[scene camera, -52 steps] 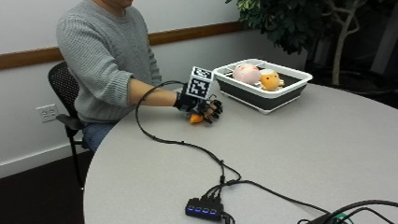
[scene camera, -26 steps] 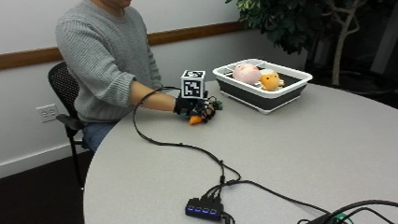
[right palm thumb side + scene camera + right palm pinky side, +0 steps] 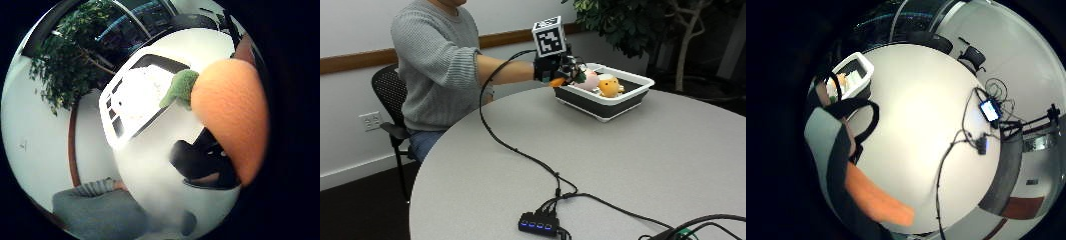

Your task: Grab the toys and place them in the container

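Round grey table (image 3: pixel 666 165), centre. Black mesh chair (image 3: pixel 386 105) at 9 o'clock. White wall (image 3: pixel 353 25) with wooden rail (image 3: pixel 360 60); outlet (image 3: pixel 370 121) mounted low. Potted tree (image 3: pixel 653 25) at 1 o'clock.

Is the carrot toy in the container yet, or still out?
Out. The gloved right hand grips the carrot toy in the air beside the container, above the table.

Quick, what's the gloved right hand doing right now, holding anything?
Right hand: closed around an orange toy carrot with a green top, lifted above the table beside the container.
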Tool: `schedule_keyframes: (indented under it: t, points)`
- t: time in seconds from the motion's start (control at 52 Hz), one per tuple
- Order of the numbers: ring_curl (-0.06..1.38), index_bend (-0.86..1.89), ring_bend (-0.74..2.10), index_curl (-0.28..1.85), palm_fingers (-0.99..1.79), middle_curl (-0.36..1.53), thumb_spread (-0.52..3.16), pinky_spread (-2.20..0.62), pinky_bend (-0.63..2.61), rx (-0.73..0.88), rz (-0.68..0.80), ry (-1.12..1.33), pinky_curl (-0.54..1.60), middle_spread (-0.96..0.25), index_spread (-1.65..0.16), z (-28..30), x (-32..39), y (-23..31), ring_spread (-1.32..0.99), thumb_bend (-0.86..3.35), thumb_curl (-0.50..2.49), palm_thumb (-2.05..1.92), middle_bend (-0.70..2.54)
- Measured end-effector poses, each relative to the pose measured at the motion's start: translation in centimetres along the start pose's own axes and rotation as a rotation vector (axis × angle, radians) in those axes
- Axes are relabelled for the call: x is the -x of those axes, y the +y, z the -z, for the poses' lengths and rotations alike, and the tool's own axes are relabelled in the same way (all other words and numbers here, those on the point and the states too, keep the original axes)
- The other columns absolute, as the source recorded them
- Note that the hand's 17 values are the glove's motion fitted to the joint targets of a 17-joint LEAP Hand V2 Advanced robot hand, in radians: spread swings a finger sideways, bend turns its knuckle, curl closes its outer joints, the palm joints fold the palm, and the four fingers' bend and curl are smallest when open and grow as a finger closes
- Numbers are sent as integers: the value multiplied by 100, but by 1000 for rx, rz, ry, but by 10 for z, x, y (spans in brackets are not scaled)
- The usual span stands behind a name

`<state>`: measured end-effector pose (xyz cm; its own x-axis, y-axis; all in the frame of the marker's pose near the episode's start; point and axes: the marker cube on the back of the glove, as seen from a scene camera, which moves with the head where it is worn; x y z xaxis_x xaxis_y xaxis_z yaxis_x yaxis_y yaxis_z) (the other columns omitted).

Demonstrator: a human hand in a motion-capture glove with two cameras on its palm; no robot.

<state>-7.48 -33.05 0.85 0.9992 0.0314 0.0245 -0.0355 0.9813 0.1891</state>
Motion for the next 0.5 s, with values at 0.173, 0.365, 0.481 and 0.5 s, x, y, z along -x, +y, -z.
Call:
schedule_keyframes:
  t: [0.173,0.365,0.481,0.5]
  points:
    - [68,40,110,32,92,74,110,-41,110,54,24,-96,46,-26,-39,-11,55,-78,-49,13,67,48,87]
    - [69,21,113,32,79,78,112,-42,118,98,62,42,48,-28,-39,-25,112,-129,-48,10,72,45,81]
    - [69,14,114,31,76,80,118,-42,121,128,-40,240,48,-29,-38,-40,101,-135,-48,8,72,42,78]
    - [69,12,114,30,74,80,120,-42,121,144,-31,223,48,-29,-37,-42,103,-134,-48,7,72,40,77]
